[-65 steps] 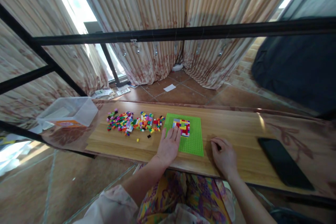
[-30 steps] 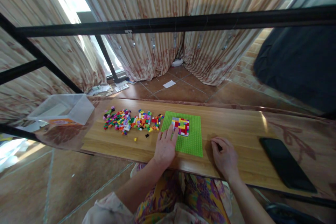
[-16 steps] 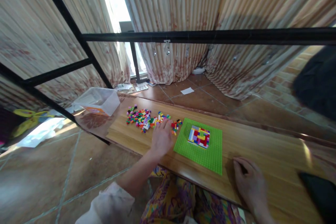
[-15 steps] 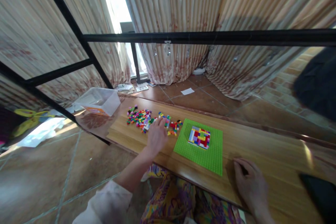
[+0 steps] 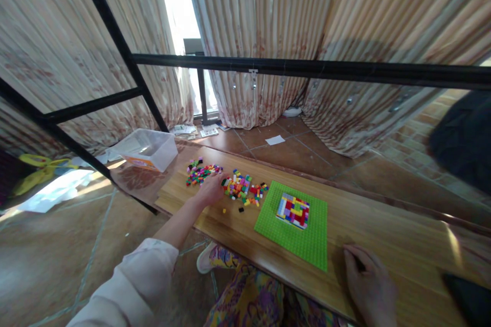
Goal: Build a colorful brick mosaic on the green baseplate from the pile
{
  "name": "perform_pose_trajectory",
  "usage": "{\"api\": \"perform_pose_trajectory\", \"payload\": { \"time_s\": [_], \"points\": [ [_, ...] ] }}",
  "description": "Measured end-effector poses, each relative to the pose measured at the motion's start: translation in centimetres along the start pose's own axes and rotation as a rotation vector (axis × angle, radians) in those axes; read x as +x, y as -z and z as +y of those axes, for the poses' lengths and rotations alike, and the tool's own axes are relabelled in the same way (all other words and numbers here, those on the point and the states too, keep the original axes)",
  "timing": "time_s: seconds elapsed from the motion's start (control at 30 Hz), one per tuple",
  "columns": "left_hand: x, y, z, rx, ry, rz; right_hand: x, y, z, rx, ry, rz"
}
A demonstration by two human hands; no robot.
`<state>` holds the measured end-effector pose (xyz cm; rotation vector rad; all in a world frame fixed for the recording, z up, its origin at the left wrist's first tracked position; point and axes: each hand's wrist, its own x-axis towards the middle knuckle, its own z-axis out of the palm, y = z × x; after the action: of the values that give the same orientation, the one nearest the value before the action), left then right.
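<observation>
My left hand (image 5: pixel 212 188) is over the loose toy building bricks (image 5: pixel 238 185), between two spread heaps of them. Its fingertips point down among the bricks and are mostly hidden, so I cannot tell whether they hold one. A green baseplate (image 5: pixel 293 245) lies to the right of the heaps. On it sits a low square build of coloured bricks (image 5: pixel 293 210), with red, yellow, white and blue pieces. My right hand (image 5: pixel 370 282) rests on the table to the right of the baseplate, loosely curled, with a dark gap beside the thumb and nothing visible in it.
A clear plastic box (image 5: pixel 155 150) stands at the table's left end. A small black brick (image 5: pixel 241 210) and a yellow one lie near the front edge. At the right is a dark flat object (image 5: pixel 470 294). A black metal rail (image 5: pixel 307 67) crosses beyond the wooden table (image 5: pixel 406 235).
My left hand has moved left across the bricks, uncovering the heap nearer the baseplate. My right hand stays in its place. The view has shifted slightly.
</observation>
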<state>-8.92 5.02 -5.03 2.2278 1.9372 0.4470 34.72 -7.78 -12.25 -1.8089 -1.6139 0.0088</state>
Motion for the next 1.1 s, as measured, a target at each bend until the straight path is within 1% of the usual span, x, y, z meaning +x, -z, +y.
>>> {"api": "perform_pose_trajectory", "payload": {
  "time_s": [0.4, 0.8, 0.93, 1.0, 1.1],
  "points": [
    [-0.1, 0.6, 1.0, 0.02, 0.023, 0.029, 0.0, 0.2, -0.6, 0.011, 0.027, 0.021],
    [0.1, 0.5, 1.1, 0.002, 0.012, 0.062, 0.1, -0.2, -0.5, 0.024, 0.021, 0.038],
    [0.2, 0.8, 1.4, -0.011, 0.003, 0.079, 0.1, -0.3, -0.6, 0.048, 0.02, 0.049],
    [0.1, 1.1, 1.7, -0.048, -0.016, 0.101, 0.1, -0.3, -0.7, 0.063, 0.026, 0.053],
    [-0.2, 1.5, 2.7, -0.171, -0.055, 0.173, 0.2, -0.2, -0.9, 0.065, 0.024, 0.062]
  ]
}}
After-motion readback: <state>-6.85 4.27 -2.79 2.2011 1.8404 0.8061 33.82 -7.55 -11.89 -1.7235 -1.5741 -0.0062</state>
